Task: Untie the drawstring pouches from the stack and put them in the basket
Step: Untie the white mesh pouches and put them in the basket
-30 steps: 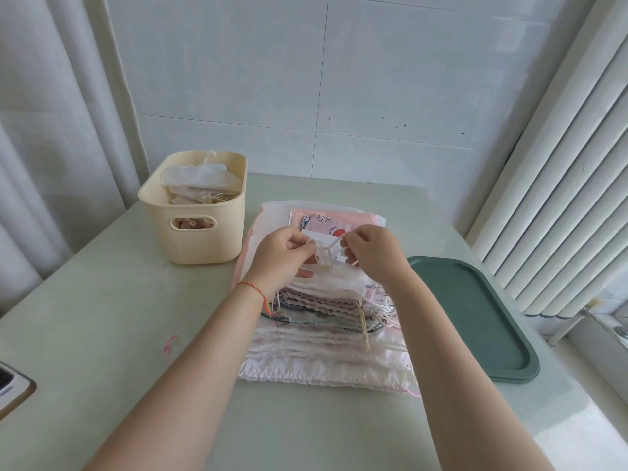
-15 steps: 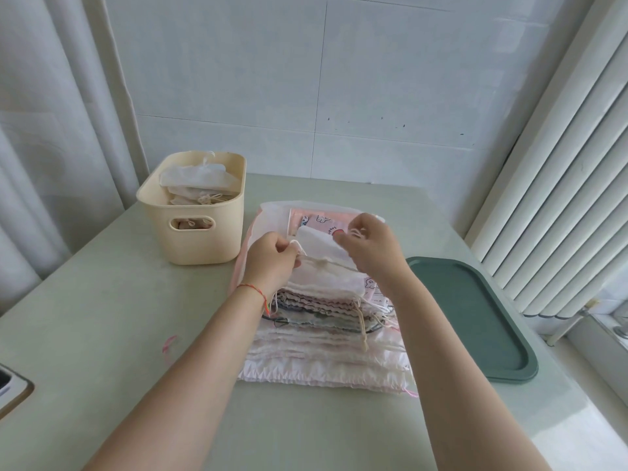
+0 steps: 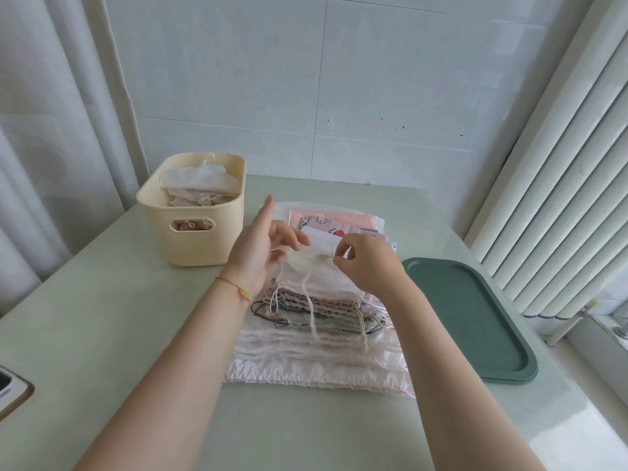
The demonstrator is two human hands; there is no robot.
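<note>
Both hands above the stack [image 3: 319, 334]: right hand [image 3: 368, 266] pinches a white pouch [image 3: 317, 244], left hand [image 3: 260, 248] spread.

A pale green table [image 3: 102, 317] meets white tiled wall [image 3: 373, 79], curtain [image 3: 51, 113], blinds [image 3: 560, 181].

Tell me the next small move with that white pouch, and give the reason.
Probably carry the white pouch left and drop it into the basket. The right hand pinches its top edge above the stack, its strings hang loose rather than knotted, and the left hand has its fingers spread, gripping nothing. The basket, already holding pouches, sits just left of the stack.
</note>
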